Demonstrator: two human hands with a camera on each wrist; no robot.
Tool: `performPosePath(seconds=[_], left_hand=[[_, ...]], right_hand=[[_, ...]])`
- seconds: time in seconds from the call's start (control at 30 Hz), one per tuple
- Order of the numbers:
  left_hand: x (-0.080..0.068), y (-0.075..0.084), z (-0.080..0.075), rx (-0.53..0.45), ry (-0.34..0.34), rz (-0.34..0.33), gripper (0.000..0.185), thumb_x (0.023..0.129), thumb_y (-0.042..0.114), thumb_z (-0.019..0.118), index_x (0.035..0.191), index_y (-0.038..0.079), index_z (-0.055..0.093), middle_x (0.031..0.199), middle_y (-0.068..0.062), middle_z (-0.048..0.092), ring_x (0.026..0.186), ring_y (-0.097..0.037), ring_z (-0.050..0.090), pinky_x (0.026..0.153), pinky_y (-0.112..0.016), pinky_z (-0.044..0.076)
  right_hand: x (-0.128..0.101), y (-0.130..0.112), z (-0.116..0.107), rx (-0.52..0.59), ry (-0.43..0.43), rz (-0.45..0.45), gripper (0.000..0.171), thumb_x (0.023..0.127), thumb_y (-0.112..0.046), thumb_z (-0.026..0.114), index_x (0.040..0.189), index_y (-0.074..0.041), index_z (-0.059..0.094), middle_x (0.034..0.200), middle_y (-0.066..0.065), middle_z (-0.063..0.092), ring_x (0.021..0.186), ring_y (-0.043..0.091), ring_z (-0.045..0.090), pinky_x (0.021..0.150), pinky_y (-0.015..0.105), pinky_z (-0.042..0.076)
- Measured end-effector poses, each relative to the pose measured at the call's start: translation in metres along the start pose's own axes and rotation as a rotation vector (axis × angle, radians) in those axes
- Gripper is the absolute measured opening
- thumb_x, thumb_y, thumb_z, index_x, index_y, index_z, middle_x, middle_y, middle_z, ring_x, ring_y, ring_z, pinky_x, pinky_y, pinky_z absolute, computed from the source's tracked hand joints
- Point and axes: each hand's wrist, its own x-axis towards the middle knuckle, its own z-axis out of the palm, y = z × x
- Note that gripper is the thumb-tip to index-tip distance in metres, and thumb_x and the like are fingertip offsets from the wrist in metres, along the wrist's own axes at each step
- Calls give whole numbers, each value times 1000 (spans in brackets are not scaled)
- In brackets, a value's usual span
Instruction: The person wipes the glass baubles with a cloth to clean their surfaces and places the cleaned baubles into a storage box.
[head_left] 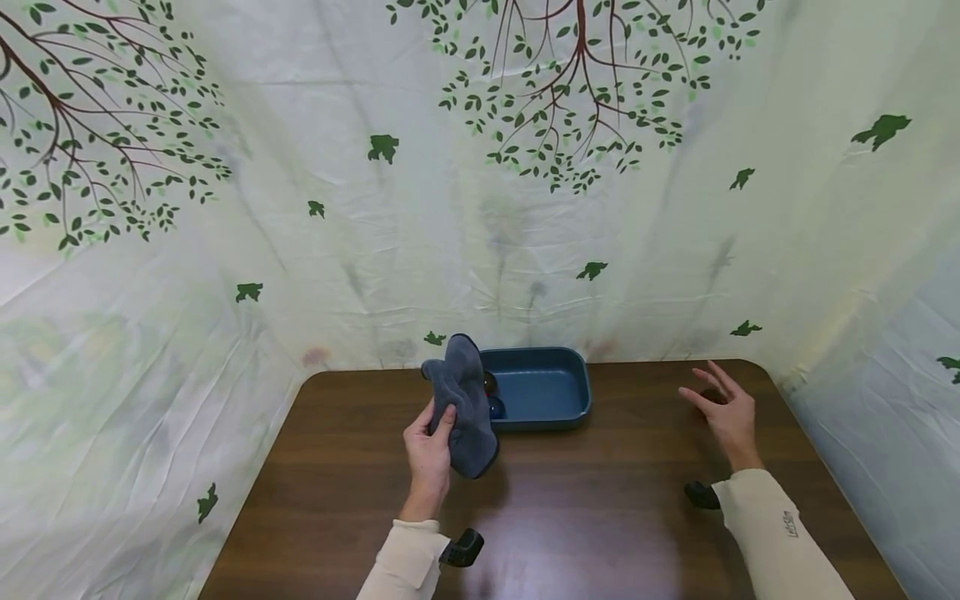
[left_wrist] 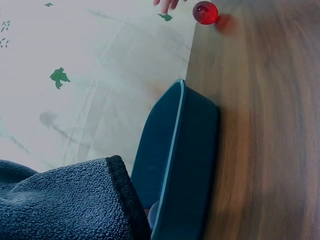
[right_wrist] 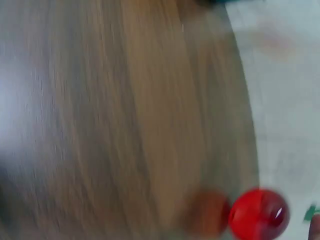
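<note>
Left hand (head_left: 429, 454): fingers grasp grey cloth (head_left: 468, 417); blue tray (head_left: 543, 392) just right of them, holding 2 balls (head_left: 497, 407). Right hand (head_left: 733, 423): fingers spread, appear free; red ball (right_wrist: 259, 215) just beside them, on desk (head_left: 600, 508). Step seems ball pickup; next move probably needs gentle pinch.

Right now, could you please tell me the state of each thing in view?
Blue tray: upright, open-topped
Dark blue ball: inside the tray, partly hidden
Brown ball: inside the tray, partly hidden
Gray cloth: bent, held up, hiding the tray's left end
Left hand: pinching the cloth
Red ball: near the far edge of the table
Right hand: open, near the red ball
</note>
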Motion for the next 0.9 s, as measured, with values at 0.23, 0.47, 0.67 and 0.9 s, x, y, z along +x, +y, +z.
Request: performPosePath(seconds=[0.23,0.47,0.67,0.9], left_hand=[[1,-1,-1,-1,3,-9,38,90,1,65,125,-12,57,104,3,71,95,-11,67,82,-25,54],[0,1,-3,11,4,-13,40,90,3,65,126,-11,55,106,2,71,95,-11,67,83,-25,54],[1,-2,-4,20,17,-23,38,90,1,65,124,-13,56,103,1,71,92,-10,67,80,-24,54],[2,-3,-5,18,19,-19,36,90,1,66,122,-12,59,101,0,71,91,-11,67,80,-25,55]], right_hand=[[7,18,-28,-56,62,125,78,84,-26,76,150,-17,35,154,10,34,146,22,12,117,50,9],[14,35,-34,-198,-95,211,89,86,-25,75,154,-9,19,158,24,7,143,45,5,109,65,16],[15,47,-31,-208,-102,272,87,86,-12,73,153,-5,18,154,31,13,138,50,18,108,62,24],[16,52,-22,-144,27,267,73,88,-7,69,149,0,29,151,27,28,136,42,28,111,54,26]])
